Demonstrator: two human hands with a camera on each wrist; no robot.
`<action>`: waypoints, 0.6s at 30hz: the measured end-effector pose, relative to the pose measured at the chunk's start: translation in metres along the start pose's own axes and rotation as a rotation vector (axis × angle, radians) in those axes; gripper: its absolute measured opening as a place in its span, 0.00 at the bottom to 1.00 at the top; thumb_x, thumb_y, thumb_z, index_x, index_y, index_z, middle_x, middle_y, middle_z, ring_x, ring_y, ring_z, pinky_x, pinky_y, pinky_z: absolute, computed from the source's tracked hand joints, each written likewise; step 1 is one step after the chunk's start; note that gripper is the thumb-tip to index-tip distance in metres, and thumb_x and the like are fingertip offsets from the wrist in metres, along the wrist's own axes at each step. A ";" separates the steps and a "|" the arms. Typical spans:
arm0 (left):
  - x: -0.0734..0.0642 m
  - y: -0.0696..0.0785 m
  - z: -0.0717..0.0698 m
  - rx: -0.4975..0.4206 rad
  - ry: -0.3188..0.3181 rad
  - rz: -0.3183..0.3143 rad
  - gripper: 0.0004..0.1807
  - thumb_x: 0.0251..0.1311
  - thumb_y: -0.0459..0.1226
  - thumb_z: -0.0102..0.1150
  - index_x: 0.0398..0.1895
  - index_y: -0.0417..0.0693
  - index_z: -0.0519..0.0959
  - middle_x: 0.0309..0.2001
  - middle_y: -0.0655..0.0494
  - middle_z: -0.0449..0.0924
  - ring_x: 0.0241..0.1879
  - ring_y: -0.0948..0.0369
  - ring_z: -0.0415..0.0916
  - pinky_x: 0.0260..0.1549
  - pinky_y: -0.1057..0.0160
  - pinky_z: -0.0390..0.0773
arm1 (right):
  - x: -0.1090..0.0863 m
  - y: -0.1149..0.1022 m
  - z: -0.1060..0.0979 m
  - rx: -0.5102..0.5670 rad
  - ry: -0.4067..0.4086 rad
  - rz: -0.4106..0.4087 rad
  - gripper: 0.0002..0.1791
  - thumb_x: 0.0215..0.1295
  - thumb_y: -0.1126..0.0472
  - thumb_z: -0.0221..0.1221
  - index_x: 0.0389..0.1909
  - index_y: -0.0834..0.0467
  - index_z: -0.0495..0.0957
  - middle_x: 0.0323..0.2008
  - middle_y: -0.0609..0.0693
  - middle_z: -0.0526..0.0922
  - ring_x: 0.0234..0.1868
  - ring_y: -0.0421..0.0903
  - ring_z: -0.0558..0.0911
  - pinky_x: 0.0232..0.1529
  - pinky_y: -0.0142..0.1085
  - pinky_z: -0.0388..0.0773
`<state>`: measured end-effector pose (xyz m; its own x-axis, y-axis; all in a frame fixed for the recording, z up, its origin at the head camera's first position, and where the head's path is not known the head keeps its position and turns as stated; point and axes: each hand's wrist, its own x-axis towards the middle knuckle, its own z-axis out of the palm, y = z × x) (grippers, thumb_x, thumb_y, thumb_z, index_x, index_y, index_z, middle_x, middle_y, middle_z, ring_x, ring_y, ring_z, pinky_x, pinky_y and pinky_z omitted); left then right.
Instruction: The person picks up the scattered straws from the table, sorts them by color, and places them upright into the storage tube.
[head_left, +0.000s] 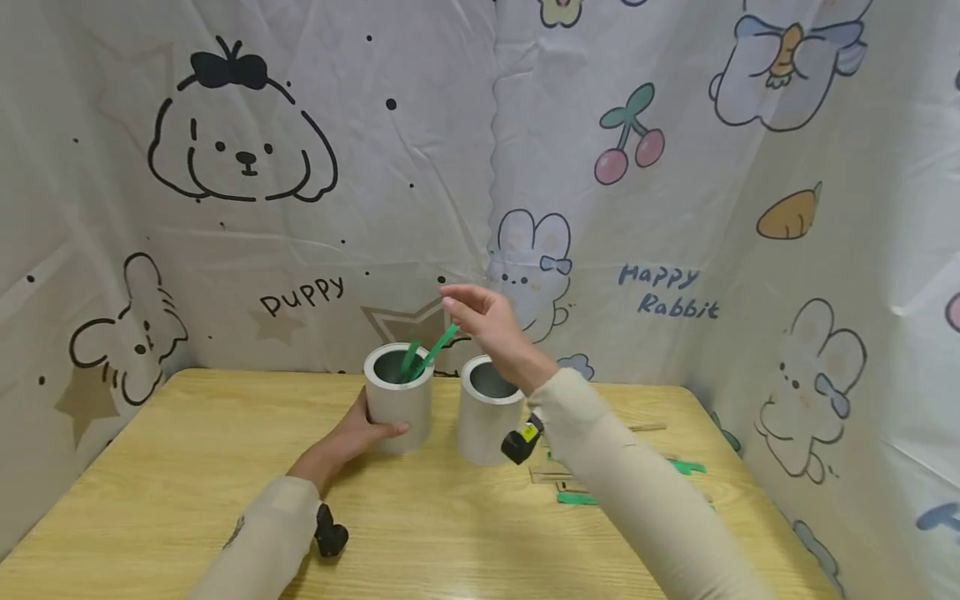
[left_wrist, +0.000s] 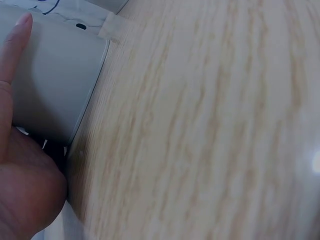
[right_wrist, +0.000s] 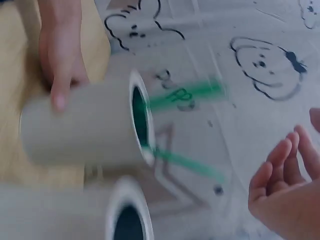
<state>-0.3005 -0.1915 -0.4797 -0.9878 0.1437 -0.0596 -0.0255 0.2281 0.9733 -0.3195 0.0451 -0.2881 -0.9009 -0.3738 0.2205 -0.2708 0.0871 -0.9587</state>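
Observation:
My left hand grips the side of a white cylindrical canister, its thumb across the front. Two flat green sticks lean out of the canister's open top. Above it, my right hand hovers close to the end of one stick. The right wrist view shows the fingers of that hand loosely bent, with a gap between them and the sticks. A second white canister stands to the right, below the right hand; its dark inside shows only in part.
Several flat sticks, some green and some plain wood, lie on the wooden table at the right, partly hidden by my right sleeve. A printed cloth hangs behind the table and along its sides.

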 end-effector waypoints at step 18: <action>-0.003 0.002 0.001 0.030 0.001 -0.026 0.62 0.60 0.46 0.71 0.82 0.47 0.33 0.80 0.38 0.46 0.79 0.40 0.46 0.77 0.37 0.49 | -0.099 0.125 -0.179 -0.387 -0.118 0.251 0.23 0.74 0.53 0.59 0.62 0.64 0.77 0.62 0.63 0.78 0.58 0.49 0.79 0.66 0.55 0.73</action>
<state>-0.2979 -0.1902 -0.4774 -0.9870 0.1362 -0.0850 -0.0470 0.2607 0.9643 -0.3255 0.2586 -0.3978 -0.9161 -0.3974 -0.0532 -0.1760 0.5177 -0.8372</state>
